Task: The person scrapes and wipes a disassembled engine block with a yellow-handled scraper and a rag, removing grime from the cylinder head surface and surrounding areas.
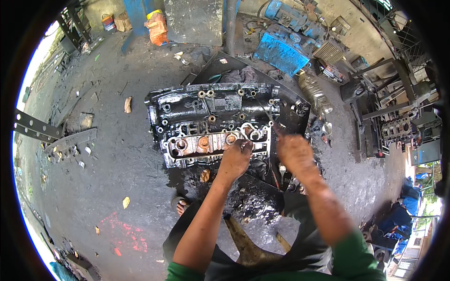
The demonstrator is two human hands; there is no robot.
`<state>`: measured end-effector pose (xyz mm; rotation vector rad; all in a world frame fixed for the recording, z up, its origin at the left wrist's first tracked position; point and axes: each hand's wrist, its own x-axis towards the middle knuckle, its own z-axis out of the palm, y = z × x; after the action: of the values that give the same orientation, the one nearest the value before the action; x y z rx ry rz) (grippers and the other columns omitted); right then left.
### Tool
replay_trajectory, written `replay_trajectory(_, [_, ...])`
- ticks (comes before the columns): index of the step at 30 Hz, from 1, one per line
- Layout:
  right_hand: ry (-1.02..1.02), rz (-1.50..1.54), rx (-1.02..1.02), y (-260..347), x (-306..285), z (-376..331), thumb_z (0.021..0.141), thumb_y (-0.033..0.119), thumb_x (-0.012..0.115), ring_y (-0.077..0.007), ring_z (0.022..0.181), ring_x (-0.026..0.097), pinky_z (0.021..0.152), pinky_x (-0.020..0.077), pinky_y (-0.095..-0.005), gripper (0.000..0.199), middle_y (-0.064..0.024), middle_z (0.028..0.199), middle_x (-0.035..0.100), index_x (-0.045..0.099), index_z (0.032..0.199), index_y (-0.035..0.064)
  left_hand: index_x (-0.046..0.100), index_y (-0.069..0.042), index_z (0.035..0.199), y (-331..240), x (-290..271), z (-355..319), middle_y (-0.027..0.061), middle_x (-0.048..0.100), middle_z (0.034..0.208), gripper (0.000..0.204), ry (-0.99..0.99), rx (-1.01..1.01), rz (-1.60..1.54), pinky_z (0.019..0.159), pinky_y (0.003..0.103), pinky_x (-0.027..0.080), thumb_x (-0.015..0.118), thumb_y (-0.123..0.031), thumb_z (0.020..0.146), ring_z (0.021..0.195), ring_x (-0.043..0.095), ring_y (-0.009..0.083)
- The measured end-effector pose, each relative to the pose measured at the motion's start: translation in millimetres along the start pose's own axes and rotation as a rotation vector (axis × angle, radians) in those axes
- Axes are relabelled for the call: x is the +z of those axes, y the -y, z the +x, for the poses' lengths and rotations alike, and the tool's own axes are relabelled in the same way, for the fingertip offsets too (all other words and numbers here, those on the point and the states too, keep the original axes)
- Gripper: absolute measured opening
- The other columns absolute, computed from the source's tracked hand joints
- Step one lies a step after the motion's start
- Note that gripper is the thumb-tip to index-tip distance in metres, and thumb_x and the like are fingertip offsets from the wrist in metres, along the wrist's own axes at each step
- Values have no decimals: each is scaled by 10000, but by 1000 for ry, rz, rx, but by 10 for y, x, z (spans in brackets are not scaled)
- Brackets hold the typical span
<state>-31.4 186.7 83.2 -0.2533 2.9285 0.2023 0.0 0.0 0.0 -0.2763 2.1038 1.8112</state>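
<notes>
A large oily black engine block [225, 110] lies in front of me. Its near side has a lighter machined face [190, 144] with a raised rim and rust-brown round openings. My left hand [238, 157] is closed at the near edge of that face, toward its right end; its fingers hide whatever they hold. Farther right, my right hand [296, 153] is curled into a fist beside the block's right end. It is smeared by motion, and a dark shape near its fingertips is too blurred to name.
Beneath the block is a black metal sheet [294, 114], with small metal parts [300, 108] on its right side. A blue machine [282, 49] stands at the back right. A crumpled metal duct [314, 93] and racks with engine parts [396, 129] are on the right.
</notes>
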Motion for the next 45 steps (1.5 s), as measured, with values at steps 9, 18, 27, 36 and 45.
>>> replay_trajectory(9, [68,-300,-129,-616,-238,204,960,237,466,-313,748,675,680,566,-437,368,-160,793,668,570,1311,194,612,43,1150,-152,-90,-30,320,656,942,427,-84,80,17,851,471,492,535,-325,949,955,635,462])
replay_trajectory(18, [175,-116,-356,-589,-997,414,958,262,484,-347,884,679,788,564,-447,300,-188,950,692,660,1169,141,614,25,1081,-296,-68,-25,175,708,894,371,-40,-12,-77,737,370,515,542,-323,975,854,701,275])
replay_trajectory(27, [-43,-1,-401,-381,-483,589,960,204,454,-288,685,679,599,575,-413,286,-169,796,677,651,1161,151,592,49,1102,-203,-52,-59,159,695,926,345,-27,-49,-124,670,313,519,558,-270,976,789,689,202])
replay_trajectory(36, [-48,253,-234,425,-83,-190,819,26,528,-327,721,696,613,586,-441,363,-214,794,671,574,1174,-34,578,-42,1231,-104,-17,-19,78,686,968,403,92,-107,-180,624,251,489,507,-359,991,770,637,128])
replay_trajectory(45, [350,-208,-142,257,-800,358,869,53,540,-274,1043,674,788,593,-404,274,-143,1132,684,724,1071,77,571,-24,1219,-399,-79,-81,71,697,877,405,-33,-131,-239,519,238,450,573,-343,970,656,624,118])
